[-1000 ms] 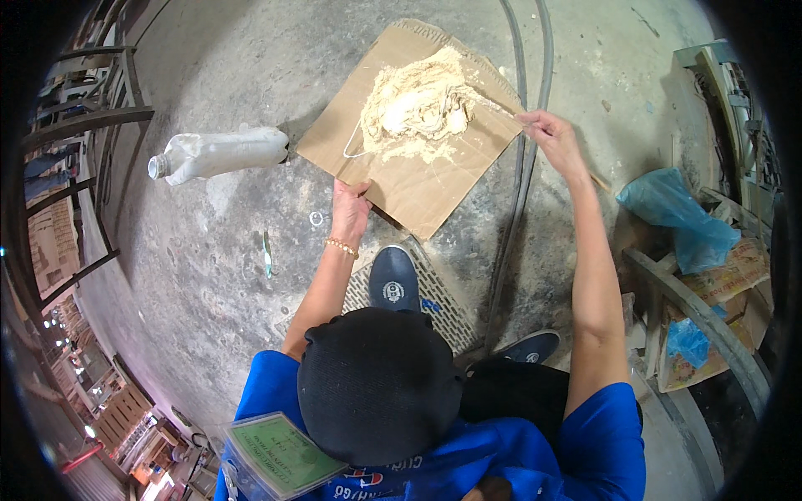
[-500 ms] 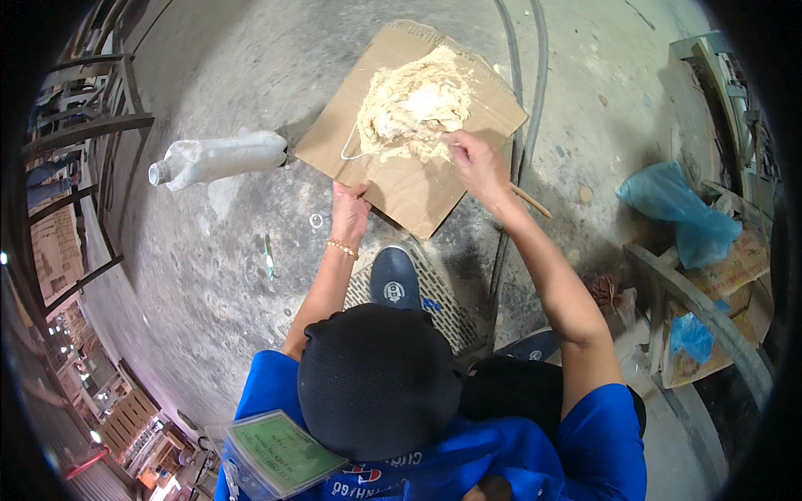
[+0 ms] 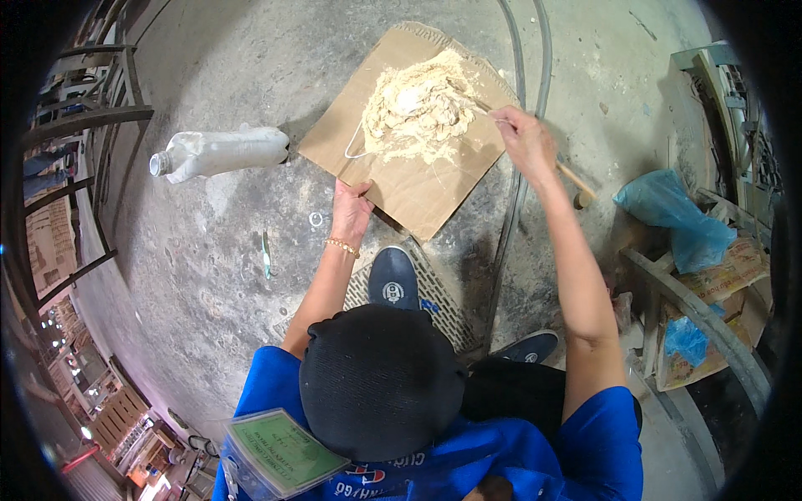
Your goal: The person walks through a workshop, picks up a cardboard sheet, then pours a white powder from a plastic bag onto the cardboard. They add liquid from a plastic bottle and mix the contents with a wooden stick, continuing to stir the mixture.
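Note:
A flat piece of brown cardboard [image 3: 418,196] carries a heap of pale yellow, powdery, paste-like material [image 3: 422,104], whiter at its top. My left hand [image 3: 352,209] grips the cardboard at its near left edge, thumb on top and the other fingers underneath. Above the cardboard's right side, my right hand [image 3: 526,142] is closed around a thin wooden stick [image 3: 576,181]. The stick's rear end sticks out behind the hand, and its front end reaches the right side of the heap; its tip is hard to make out. A thin white loop [image 3: 357,155] lies at the heap's left side.
A whitish plastic bottle [image 3: 221,153] lies on the concrete floor to the left. Grey hoses [image 3: 520,167] run past the cardboard's right side. Farther right are a blue plastic bag [image 3: 677,213] and a metal frame [image 3: 697,301]. A slotted grate [image 3: 447,305] lies near my shoe [image 3: 393,280].
My right hand has moved right, away from the heap's near side, with the stick. The heap looks more gathered and its white top is more mixed in. My left hand stays in place.

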Demonstrator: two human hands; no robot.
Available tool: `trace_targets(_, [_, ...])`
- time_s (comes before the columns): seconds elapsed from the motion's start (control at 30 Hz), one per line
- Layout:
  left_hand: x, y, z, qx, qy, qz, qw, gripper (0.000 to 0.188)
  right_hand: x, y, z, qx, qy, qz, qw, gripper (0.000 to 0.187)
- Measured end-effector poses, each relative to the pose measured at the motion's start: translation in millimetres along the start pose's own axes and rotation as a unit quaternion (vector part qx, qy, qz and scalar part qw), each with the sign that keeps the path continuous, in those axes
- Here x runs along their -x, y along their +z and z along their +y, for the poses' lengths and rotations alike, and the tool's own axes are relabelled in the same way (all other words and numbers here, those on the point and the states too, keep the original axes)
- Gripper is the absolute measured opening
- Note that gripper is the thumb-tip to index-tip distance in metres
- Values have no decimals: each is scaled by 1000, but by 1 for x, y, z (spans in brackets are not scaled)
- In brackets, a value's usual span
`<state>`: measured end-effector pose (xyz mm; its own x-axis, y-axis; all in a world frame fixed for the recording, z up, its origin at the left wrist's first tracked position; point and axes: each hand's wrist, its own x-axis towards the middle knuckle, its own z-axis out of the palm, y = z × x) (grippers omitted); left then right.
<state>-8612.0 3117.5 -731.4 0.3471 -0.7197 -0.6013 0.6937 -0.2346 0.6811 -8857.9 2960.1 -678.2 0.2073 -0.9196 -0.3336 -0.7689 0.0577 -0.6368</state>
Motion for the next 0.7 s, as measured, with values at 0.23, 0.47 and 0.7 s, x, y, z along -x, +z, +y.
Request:
trace_targets(0.23, [12,16,2,-84,50,27,995,51,27,51,-33,-108,-49,-39,992,19])
trace_targets(0.47, [9,18,5,-109,73,0,991,50,38,52,-31,-51,-65,-67,994,20])
trace_targets(0.7, [5,5,-6,-108,45,36,992,48,10,16,-26,-5,-69,30,997,18])
